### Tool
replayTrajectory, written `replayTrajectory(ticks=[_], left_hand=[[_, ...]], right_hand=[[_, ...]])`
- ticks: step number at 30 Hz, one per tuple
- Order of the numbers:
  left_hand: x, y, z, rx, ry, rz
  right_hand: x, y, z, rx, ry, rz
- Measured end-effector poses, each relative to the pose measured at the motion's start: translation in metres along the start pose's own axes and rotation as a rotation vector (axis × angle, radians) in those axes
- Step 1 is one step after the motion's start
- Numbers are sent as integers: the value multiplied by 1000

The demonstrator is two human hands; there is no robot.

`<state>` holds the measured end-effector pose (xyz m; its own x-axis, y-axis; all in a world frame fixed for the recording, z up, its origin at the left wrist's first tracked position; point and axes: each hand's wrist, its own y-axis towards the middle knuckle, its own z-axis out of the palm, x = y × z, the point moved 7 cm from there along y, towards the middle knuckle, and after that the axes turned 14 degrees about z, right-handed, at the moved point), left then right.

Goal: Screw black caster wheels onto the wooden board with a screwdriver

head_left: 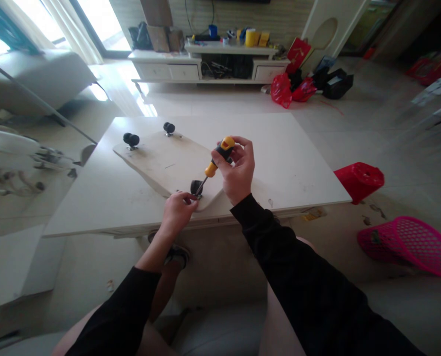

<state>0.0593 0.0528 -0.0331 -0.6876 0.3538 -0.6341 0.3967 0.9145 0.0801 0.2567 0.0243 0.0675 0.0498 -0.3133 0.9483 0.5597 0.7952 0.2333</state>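
Observation:
A rounded wooden board [164, 160] lies on the low white table [298, 163]. Two black caster wheels [131, 140] stand at its far end, and a third caster [196, 187] sits at its near edge. My right hand [237, 170] is closed around the yellow and black handle of a screwdriver [216, 162], whose tip points down at the near caster's plate. My left hand [178, 210] rests at the board's near edge with fingers pinched at the base of that caster.
A red stool [359, 180] and a pink mesh basket [409, 244] lie on the floor to the right. A white TV cabinet [205, 66] with clutter stands at the back, red bags [290, 91] beside it. A sofa [38, 79] is at the left.

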Motion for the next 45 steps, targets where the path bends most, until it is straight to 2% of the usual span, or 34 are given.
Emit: replayTrajectory(ticks=[10, 16, 19, 26, 36, 45], left_hand=[[2, -3, -4, -63, -40, -43], [4, -1, -5, -2, -119, -27], [6, -1, -5, -12, -145, -42], [6, -2, -4, -36, -95, -59], [6, -4, -3, -38, -86, -51], [0, -5, -5, 0, -65, -19]], right_hand=[[2, -1, 1, 14, -23, 8], [2, -2, 2, 0, -23, 30], [3, -2, 2, 1, 13, 26], [2, -1, 2, 29, -30, 21], [1, -2, 0, -2, -20, 69], [6, 3, -10, -44, -130, -19]])
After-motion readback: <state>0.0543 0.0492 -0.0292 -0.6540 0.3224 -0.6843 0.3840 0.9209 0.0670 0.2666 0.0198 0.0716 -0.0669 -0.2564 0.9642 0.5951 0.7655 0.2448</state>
